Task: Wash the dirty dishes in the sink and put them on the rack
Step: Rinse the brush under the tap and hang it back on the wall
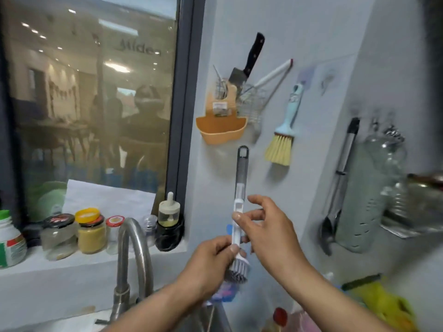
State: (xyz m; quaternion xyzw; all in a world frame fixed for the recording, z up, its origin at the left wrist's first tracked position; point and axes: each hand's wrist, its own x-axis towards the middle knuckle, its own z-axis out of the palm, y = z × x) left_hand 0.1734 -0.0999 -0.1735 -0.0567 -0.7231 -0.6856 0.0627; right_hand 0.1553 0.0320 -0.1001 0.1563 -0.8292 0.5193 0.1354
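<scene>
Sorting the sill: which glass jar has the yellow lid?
The glass jar of yellow powder, standing between the black-lidded jar and the small red-lidded jar; only its lid is yellow.

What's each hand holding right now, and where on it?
Both hold the dish brush: left hand grips the handle just above the bristles, right hand pinches the white mid-handle section.

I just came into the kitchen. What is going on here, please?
A person holds a dish brush upright with both hands, bristles down. The left hand grips it just above the bristle head. The right hand pinches the white middle part of the handle, thumb in front. The faucet stands to the left of the hands, and I see no water running. No dish is in view, so the washing itself does not seem to be under way.
</scene>
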